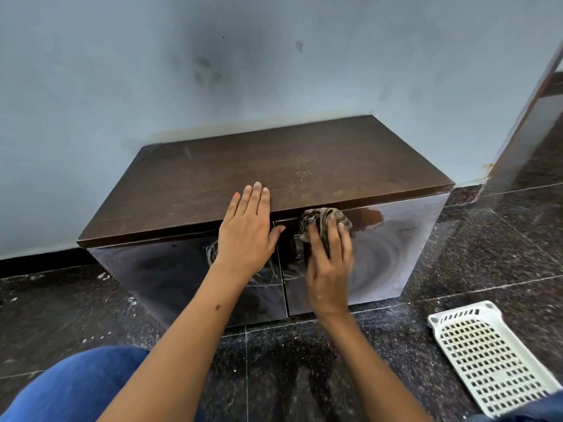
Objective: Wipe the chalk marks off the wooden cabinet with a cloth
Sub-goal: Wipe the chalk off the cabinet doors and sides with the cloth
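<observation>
Denim covers my knee at the lower left, cut off by the frame edge. Above it stands the wooden cabinet, low and dark, pushed against the pale wall on a dark speckled floor.

My left hand lies flat on the front edge of the cabinet top, fingers straight and close together, thumb spread out to the right over the top of the doors; it holds nothing. Below its wrist, chalk marks show as thin white scribbles across the left door and the seam between the doors, partly hidden by my forearm.

My right hand presses a crumpled patterned cloth against the upper left corner of the right door, just under the top's edge. Its fingers are curled over the cloth, gripping it, and the cloth bunches out above the fingertips. Pale swirled smears cover the glossy door to the right of that hand. Faint white specks sit on the cabinet top; I cannot tell what they are.

At the far right, a white perforated plastic basket lies on the floor, its lower end cut off by my sleeve and the frame.
</observation>
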### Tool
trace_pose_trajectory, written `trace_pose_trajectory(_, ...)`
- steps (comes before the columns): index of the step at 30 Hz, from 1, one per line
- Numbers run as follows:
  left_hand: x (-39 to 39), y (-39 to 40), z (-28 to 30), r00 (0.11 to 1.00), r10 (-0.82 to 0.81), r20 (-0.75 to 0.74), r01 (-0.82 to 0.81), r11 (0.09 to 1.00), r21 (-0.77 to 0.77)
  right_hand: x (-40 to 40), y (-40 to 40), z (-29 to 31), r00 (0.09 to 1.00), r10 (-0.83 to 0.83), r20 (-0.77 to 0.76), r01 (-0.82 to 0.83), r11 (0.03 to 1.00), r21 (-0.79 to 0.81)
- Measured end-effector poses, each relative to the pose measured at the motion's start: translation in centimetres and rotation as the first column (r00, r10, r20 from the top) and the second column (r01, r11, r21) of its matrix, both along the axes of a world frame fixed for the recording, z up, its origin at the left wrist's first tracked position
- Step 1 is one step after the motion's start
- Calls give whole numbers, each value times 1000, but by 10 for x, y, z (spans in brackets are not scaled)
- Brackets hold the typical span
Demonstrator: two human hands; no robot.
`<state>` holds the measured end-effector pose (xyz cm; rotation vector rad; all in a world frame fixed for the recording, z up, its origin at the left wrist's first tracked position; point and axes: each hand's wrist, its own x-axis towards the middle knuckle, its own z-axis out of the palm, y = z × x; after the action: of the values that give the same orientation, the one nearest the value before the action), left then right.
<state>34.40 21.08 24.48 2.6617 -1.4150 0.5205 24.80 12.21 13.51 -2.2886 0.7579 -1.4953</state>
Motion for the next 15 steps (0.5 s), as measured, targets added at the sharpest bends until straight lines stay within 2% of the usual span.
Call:
trace_pose_trajectory(2, 1, -1, -1, 1000, -4, 17, 4, 1000, -5, -5, -17, -5, 995, -80, 61, 78, 996, 32)
trace_pose_trajectory(5, 3, -2, -1, 999, -11, 50, 11, 1000, -6, -13, -40, 0, 950, -239, 199, 188, 951, 245)
trace_pose_trajectory(8, -1, -10, -3, 995, -47, 89, 47, 999, 7, -8, -37, 9, 922, -292, 253, 199, 920, 337)
trace_pose_trajectory(10, -4, -19, -5, 992, -76, 100, 76, 997, 4, 3, -17, 11, 941, -242, 236, 160, 933, 321)
trace_pose_trajectory(13, -8, -28, -6, 993, -80, 89, 82, 996, -17, 9, 10, -4, 992, -61, 114, 37, 979, 199)
trace_pose_trajectory(15, -8, -29, -6, 994, -67, 84, 68, 998, -18, 3, 10, -18, 998, 3, 66, -14, 986, 165)
